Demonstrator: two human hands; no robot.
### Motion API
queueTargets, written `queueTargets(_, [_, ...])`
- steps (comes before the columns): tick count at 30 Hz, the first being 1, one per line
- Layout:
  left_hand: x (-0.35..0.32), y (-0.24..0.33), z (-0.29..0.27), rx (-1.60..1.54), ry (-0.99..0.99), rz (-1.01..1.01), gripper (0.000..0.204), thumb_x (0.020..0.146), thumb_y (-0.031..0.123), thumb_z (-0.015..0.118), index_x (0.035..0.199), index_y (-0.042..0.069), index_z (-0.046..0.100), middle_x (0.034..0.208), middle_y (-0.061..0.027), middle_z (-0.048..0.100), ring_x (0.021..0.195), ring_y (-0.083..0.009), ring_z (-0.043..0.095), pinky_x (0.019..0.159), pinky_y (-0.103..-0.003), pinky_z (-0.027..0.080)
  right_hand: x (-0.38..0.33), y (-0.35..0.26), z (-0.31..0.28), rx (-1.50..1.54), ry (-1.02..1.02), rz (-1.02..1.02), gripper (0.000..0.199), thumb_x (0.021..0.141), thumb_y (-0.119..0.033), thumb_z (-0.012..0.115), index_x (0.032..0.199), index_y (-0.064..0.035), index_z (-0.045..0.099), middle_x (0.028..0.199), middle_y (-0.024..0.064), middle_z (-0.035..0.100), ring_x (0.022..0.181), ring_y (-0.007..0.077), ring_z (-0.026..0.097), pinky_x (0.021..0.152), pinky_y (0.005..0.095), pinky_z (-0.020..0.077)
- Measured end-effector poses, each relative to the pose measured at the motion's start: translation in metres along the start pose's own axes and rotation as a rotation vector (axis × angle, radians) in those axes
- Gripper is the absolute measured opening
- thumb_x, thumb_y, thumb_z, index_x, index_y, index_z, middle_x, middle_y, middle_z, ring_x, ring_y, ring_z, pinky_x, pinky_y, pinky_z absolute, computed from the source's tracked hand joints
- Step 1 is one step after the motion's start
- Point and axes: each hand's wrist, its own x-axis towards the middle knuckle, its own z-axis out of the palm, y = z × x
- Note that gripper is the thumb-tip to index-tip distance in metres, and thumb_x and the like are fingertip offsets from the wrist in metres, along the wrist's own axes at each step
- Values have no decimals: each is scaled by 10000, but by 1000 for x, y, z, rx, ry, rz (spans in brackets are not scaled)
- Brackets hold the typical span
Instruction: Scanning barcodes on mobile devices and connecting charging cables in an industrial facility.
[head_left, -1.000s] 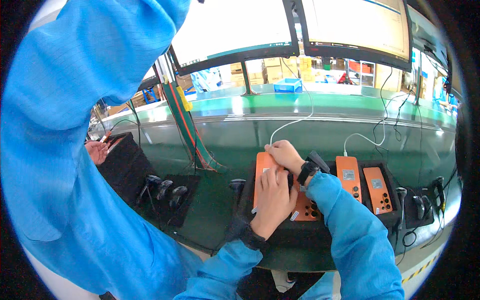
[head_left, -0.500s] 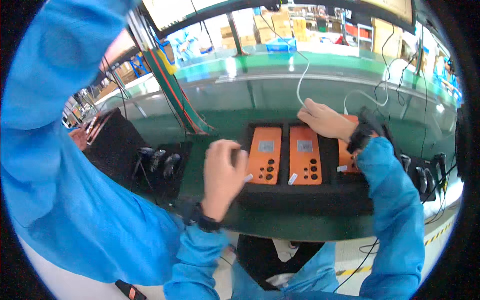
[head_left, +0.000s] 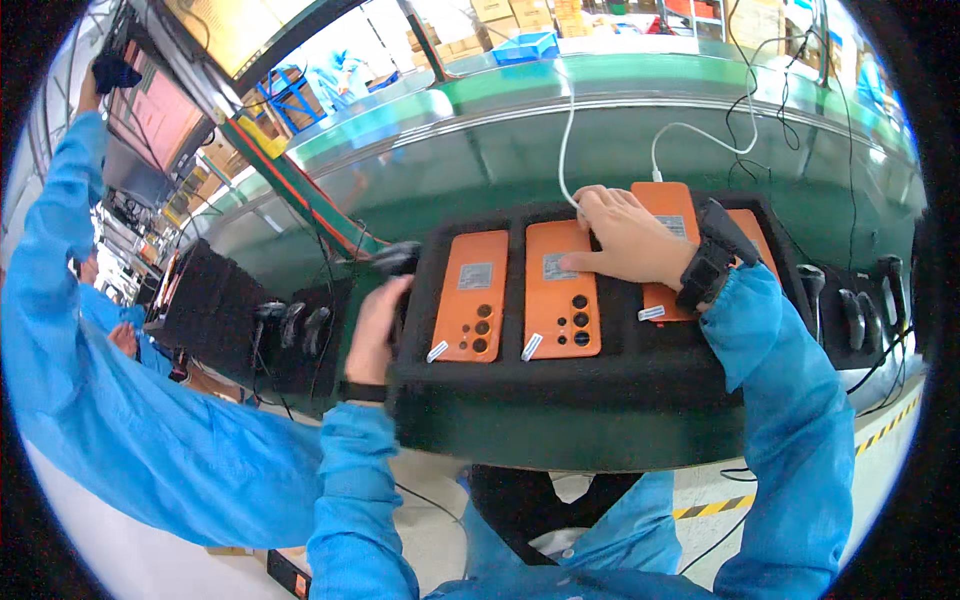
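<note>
So the right hand (head_left: pixel 635 235) is hanging over the upper end of an orange slab-shaped phone with round black-ringed lenses (head_left: pixel 565 305). Its fingers are curling where a thin white cable (head_left: pixel 566 130) is coming in from beyond them, and the thumb is sticking out to the left, over the grey rectangular label (head_left: pixel 556 265). Those fingers are hiding the cable's end, so I can't tell if they're actually pinching it or if it's seated.

The phone is lying back-up below and left of the right hand, its long axis running away from the person, lens end nearer. The right hand is easily the closer one: a second orange phone (head_left: pixel 469 300) is sitting between that phone and the left hand (head_left: pixel 373 335).

The left hand is blurring beside the left edge of the black foam tray (head_left: pixel 520 378), just below a dark grey handheld scanner-like device (head_left: pixel 396 258). Fingers are looking bent, but honestly can't tell whether they're gripping it. Another orange phone (head_left: pixel 662 197) is lying partly under the right hand and wrist.
</note>
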Motion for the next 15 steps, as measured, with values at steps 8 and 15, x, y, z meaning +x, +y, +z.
queueTargets(8, [-45, 129, 42, -208, -517, -502, 371, 953, 399, 512, 1077, 52, 554, 617, -24, 478, 422, -111, 414, 391, -255, 344, -1, -11, -7, 28, -64, 36, 576, 789, -452, 744, 1001, 1, 458, 1116, 173, 504, 1098, 363, 486, 986, 421, 366])
queueTargets(15, [-64, 103, 109, 49, -616, -598, 439, 968, 450, 494, 1071, 24, 523, 615, -86, 565, 417, -143, 524, 387, -268, 440, 3, -2, -1, -24, -32, 32, 515, 779, -352, 753, 1006, 1, 456, 1120, 168, 507, 1101, 377, 487, 976, 423, 377])
